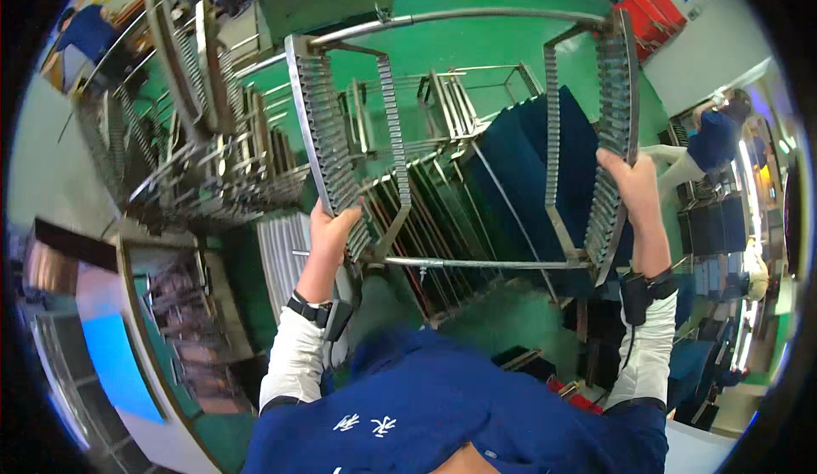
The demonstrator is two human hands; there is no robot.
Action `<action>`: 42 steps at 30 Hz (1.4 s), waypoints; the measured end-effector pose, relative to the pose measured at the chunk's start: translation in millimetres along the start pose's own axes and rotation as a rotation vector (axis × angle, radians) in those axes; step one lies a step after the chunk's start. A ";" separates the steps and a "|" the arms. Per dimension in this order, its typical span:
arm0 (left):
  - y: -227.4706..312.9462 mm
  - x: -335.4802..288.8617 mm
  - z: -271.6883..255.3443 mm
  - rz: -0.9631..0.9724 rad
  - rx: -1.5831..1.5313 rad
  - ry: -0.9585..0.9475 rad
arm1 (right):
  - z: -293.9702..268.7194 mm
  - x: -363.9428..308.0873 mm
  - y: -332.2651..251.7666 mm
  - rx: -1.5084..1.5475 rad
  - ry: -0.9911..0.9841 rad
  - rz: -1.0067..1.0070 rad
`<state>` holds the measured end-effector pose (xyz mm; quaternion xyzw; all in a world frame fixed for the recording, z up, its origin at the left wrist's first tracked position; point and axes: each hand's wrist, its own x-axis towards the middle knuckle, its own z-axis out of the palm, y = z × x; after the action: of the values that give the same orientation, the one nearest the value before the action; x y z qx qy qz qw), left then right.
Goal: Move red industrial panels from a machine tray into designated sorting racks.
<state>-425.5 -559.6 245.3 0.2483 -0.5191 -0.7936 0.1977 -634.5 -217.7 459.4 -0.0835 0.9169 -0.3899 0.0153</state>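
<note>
A metal slotted rack (323, 121) is held up in front of me, with toothed rails on its left and right sides and long rods joining them at top and bottom. My left hand (332, 229) grips the lower part of its left side, thumb over the toothed rail. On the other side my right hand (634, 186) is closed around the right rail, about halfway down. Through the open frame, dark blue flat panels (515, 163) and a row of thin upright panels (442, 219) show lower down. The fingers behind the rails are partly hidden.
Several similar metal racks (230, 155) are piled at the left, near a whitish ribbed stack (279, 248). Red bins (651, 19) stand at the far right on the green floor (477, 40). One person (715, 140) is at the right, another (89, 36) at the far left.
</note>
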 end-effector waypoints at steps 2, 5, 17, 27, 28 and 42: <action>11.0 52.4 21.0 0.014 -0.045 -0.016 | 1.5 39.7 -21.6 0.079 0.006 -0.035; 15.7 134.4 35.1 0.007 -0.084 -0.042 | 18.2 103.2 -58.2 0.150 0.020 -0.034; -8.3 361.6 45.1 0.025 0.092 0.142 | 85.5 124.2 -47.9 0.012 -0.084 -0.083; -143.2 467.3 4.0 -0.207 0.455 0.268 | 143.5 13.6 73.7 0.197 -0.335 0.637; -150.3 470.6 6.4 -0.235 0.477 0.252 | 148.3 -1.7 86.7 0.208 -0.340 0.700; -348.0 569.1 -84.0 -0.421 0.970 0.139 | 190.8 -89.7 122.3 0.141 -0.434 1.041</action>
<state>-849.1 -812.6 -211.4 0.4621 -0.7509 -0.4667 -0.0695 -545.6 -255.5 235.7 0.3026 0.7847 -0.3653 0.3990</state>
